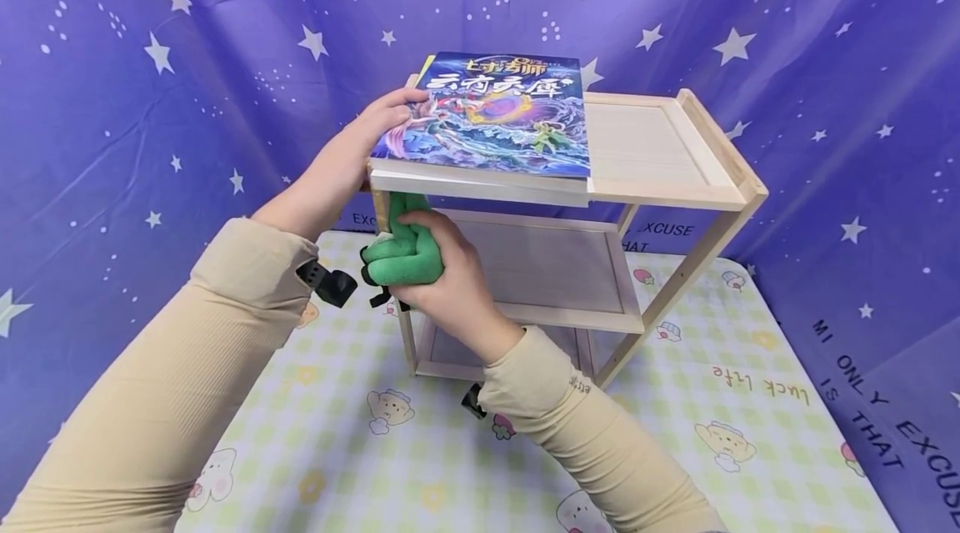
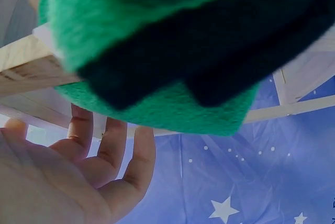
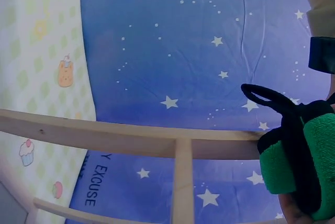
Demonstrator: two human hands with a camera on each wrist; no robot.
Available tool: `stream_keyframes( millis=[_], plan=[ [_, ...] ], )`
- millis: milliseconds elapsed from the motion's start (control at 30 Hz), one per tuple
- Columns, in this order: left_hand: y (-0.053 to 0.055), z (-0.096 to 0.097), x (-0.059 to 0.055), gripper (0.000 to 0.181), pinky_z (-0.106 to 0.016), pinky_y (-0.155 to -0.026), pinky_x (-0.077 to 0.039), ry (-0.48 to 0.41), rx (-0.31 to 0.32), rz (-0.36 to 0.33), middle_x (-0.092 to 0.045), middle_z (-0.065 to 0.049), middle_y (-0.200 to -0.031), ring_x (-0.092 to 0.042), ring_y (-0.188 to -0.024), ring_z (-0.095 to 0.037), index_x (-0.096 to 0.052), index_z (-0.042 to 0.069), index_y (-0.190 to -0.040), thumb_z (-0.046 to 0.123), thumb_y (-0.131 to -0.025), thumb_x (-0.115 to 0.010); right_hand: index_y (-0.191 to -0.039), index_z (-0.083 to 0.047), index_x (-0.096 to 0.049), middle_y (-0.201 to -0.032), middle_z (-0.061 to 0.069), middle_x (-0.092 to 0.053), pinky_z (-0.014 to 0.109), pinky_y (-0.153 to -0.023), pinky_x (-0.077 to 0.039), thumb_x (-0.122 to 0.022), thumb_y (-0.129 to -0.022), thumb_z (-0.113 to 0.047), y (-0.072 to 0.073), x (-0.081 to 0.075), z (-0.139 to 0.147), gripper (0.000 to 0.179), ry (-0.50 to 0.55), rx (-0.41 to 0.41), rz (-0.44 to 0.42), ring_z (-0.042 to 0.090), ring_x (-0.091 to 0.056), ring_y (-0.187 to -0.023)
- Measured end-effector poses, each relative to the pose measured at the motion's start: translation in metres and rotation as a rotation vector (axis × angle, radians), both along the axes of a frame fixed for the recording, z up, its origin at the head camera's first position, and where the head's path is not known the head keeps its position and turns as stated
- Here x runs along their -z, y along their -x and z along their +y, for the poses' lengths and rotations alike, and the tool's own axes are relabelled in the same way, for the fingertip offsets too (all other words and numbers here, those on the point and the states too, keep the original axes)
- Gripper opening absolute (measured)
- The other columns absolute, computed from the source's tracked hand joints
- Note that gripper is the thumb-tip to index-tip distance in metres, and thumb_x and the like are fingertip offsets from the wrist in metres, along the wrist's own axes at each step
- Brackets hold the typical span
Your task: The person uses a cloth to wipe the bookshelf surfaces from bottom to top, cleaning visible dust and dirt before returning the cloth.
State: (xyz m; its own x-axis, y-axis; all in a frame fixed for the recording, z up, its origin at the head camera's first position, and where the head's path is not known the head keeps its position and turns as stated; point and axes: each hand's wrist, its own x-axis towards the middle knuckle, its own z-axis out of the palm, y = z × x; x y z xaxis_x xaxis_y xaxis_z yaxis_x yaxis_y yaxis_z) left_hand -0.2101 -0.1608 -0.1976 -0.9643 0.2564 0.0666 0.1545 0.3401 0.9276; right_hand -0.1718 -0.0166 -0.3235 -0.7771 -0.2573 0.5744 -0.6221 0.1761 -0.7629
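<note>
A green plush item (image 1: 405,253) with black edging is gripped by my right hand (image 1: 453,279), just below the shelf's top at its front left. A black loop (image 3: 264,96) sticks out of it in the right wrist view. My left hand (image 1: 367,141) rests at the left end of the top shelf, with fingers touching the left edge of a colourful book (image 1: 498,120). Pages show along the book's front. From below, the left wrist view shows the left hand's bent fingers (image 2: 138,156), their tips hidden behind the green plush.
The light wooden three-tier shelf (image 1: 720,199) stands on a checked tablecloth (image 1: 652,433). Its middle tier (image 1: 555,266) and bottom tier (image 1: 461,354) lie under the book. A purple star-patterned curtain (image 1: 225,57) surrounds the table.
</note>
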Motion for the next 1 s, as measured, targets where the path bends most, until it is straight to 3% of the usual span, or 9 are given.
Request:
stream_keyframes(
  millis=[400,700,833,1000],
  plan=[
    [-0.002,0.000,-0.001,0.043,-0.038,-0.090,-0.047,0.026,-0.007,0.001,-0.039,0.003,-0.153,-0.056,-0.117,-0.022,-0.038,0.047,-0.144,0.053,-0.101,-0.034,-0.128,-0.014,-0.055,-0.128,0.013,-0.062,0.037,-0.092,-0.050,-0.082,-0.070,-0.007,0.002,0.018,0.002,0.064,-0.075,-0.020,-0.094,0.027,-0.061,-0.109],
    [-0.003,0.000,-0.001,0.043,-0.039,-0.090,-0.045,0.034,-0.010,0.002,-0.035,0.004,-0.156,-0.054,-0.120,-0.024,-0.038,0.048,-0.144,0.054,-0.101,-0.034,-0.130,-0.019,-0.052,-0.130,0.012,-0.061,0.041,-0.091,-0.050,-0.084,-0.066,-0.005,0.006,0.023,0.004,0.074,-0.125,-0.051,-0.246,0.028,-0.061,-0.108],
    [-0.003,0.000,0.000,0.044,-0.039,-0.091,-0.046,0.028,-0.013,-0.002,-0.036,0.003,-0.156,-0.055,-0.120,-0.024,-0.038,0.048,-0.144,0.054,-0.101,-0.034,-0.133,-0.021,-0.048,-0.130,0.013,-0.061,0.039,-0.090,-0.050,-0.083,-0.067,-0.006,0.011,0.026,0.005,0.076,-0.131,-0.084,-0.282,0.027,-0.062,-0.108],
    [-0.003,0.000,0.000,0.044,-0.039,-0.090,-0.046,0.024,-0.017,-0.004,-0.035,0.003,-0.156,-0.054,-0.120,-0.025,-0.038,0.048,-0.144,0.054,-0.101,-0.034,-0.137,-0.021,-0.045,-0.134,0.013,-0.058,0.036,-0.088,-0.050,-0.082,-0.067,-0.001,0.020,0.032,0.008,0.081,-0.069,-0.180,-0.349,0.026,-0.060,-0.110]
  ],
)
